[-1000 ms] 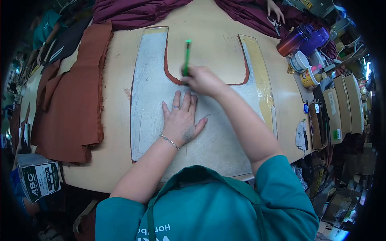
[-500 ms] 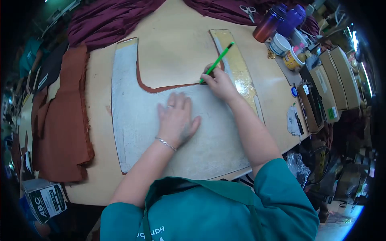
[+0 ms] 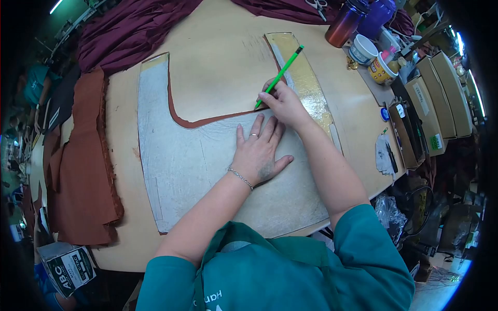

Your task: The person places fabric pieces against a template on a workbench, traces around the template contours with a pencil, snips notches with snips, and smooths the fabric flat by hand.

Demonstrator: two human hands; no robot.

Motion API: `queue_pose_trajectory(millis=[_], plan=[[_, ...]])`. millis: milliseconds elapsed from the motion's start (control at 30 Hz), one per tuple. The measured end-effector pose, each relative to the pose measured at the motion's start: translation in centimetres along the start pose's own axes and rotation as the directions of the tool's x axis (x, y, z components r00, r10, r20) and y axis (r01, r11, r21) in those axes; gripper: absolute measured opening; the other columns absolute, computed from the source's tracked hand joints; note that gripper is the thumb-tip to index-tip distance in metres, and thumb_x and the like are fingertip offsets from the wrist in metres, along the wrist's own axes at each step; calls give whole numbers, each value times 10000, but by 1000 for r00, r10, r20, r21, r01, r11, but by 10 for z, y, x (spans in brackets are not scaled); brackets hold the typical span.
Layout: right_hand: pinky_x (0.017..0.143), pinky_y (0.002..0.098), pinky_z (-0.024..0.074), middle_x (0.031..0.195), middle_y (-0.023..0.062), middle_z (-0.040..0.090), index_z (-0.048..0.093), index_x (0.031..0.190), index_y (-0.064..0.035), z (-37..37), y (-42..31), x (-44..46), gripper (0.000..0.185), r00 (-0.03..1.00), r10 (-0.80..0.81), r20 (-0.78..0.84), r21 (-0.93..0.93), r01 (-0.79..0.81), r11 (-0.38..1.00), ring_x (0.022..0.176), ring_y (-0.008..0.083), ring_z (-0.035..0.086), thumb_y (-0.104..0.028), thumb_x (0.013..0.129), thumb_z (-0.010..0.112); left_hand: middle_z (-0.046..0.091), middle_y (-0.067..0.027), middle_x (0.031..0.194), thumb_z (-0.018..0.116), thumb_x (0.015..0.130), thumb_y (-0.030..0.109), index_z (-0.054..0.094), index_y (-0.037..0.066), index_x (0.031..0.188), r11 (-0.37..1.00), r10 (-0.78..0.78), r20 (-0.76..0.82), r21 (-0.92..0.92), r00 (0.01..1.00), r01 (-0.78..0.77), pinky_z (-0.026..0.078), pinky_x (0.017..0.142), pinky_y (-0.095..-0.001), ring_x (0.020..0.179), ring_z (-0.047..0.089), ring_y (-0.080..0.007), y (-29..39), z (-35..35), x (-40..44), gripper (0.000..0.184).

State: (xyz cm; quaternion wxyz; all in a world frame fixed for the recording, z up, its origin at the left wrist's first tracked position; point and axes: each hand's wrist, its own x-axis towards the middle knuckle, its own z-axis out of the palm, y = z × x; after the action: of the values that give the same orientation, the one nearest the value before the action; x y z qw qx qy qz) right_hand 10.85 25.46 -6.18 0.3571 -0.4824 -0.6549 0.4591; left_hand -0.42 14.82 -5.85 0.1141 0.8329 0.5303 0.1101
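A large U-shaped grey pattern template (image 3: 187, 171) lies flat on the table, with a band of reddish-brown fabric (image 3: 202, 122) showing along its inner curved edge. My left hand (image 3: 259, 150) rests palm down on the template, fingers spread, just below that edge. In my right hand (image 3: 284, 106) is a green pencil (image 3: 282, 71), slanted up and to the right. Its tip meets the inner edge near the right end of the curve. Yellowish tape covers the template's right arm.
Folded brown fabric (image 3: 85, 181) lies at the left. Maroon cloth (image 3: 127, 36) is bunched at the back. Scissors (image 3: 317, 7), a bottle (image 3: 346, 23), a white tub (image 3: 363, 49), a yellow tub (image 3: 383, 70) and cardboard boxes (image 3: 428, 96) stand along the right. A carton (image 3: 66, 269) sits lower left.
My left hand has slid right across the template and settled flat, closer to my right hand. The pencil tip has shifted only slightly. The whole view has moved a little.
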Motion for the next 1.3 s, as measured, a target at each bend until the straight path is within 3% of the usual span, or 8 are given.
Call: queue_pose_trajectory(millis=[233, 433, 567, 667, 933, 1133, 1233, 1300], plan=[[691, 276, 464, 808, 58, 576, 477, 932, -19, 4, -17, -7, 134, 993, -113, 40, -337, 120, 934, 768, 131, 568, -99, 852, 549, 239, -86, 1403, 478, 780, 533, 352, 96, 1314, 1000, 1, -12, -11, 1000, -1, 207, 956, -630, 1311, 182, -283, 0, -1, 0, 701], [686, 258, 444, 821, 32, 558, 481, 979, -34, -64, 1, 3, 158, 997, 74, -21, -286, -77, 955, 763, 109, 541, -107, 857, 550, 285, -85, 1382, 503, 771, 513, 356, 100, 1308, 1000, -10, -33, -6, 999, 9, 215, 964, -613, 1307, 195, -276, 1, 2, -1, 694], [724, 276, 441, 855, 69, 600, 509, 1000, 6, -86, 13, 37, 214, 977, 154, 148, -244, -115, 963, 799, 131, 554, -135, 850, 569, 281, -86, 1384, 514, 764, 509, 354, 102, 1310, 1000, -15, -21, -3, 1000, 15, 216, 960, -618, 1304, 197, -282, 0, 2, 0, 700], [697, 264, 437, 833, 64, 597, 510, 976, -6, -85, 2, 36, 173, 987, 32, 158, -94, -17, 995, 775, 123, 551, -113, 847, 555, 280, -86, 1385, 516, 761, 508, 353, 105, 1311, 1000, -19, -8, 14, 1000, 19, 215, 955, -622, 1303, 198, -289, 2, -1, 1, 701], [556, 221, 399, 709, 21, 532, 501, 962, -43, -115, 5, 7, 135, 854, 260, -452, 385, -76, 920, 617, 122, 521, -138, 868, 479, 279, -88, 1386, 529, 748, 521, 349, 103, 1313, 995, -2, 32, 102, 999, -1, 214, 939, -636, 1300, 188, -303, 7, -3, 4, 726], [499, 217, 353, 667, -3, 487, 560, 826, -34, -116, 25, -2, 205, 867, 332, -372, 788, 106, 606, 562, 99, 447, -219, 871, 486, 304, -113, 1360, 548, 741, 504, 362, 81, 1295, 995, -11, 57, 98, 998, 6, 210, 960, -609, 1281, 223, -309, 9, -7, 8, 721], [537, 231, 378, 720, -5, 502, 552, 810, -64, -96, 22, -3, 240, 895, 315, -316, 809, 81, 582, 639, 82, 461, -281, 885, 480, 318, -126, 1347, 545, 754, 482, 370, 72, 1286, 999, -49, 192, 21, 980, 46, 222, 970, -584, 1262, 261, -312, 13, -20, 24, 694], [523, 219, 398, 734, 8, 524, 533, 862, -72, -84, 15, -7, 223, 926, 266, -268, 622, -44, 781, 616, 79, 492, -283, 897, 472, 317, -129, 1349, 536, 767, 471, 369, 71, 1287, 999, 33, 90, -13, 995, -32, 233, 972, -574, 1265, 263, -309, 11, -11, 30, 677]])
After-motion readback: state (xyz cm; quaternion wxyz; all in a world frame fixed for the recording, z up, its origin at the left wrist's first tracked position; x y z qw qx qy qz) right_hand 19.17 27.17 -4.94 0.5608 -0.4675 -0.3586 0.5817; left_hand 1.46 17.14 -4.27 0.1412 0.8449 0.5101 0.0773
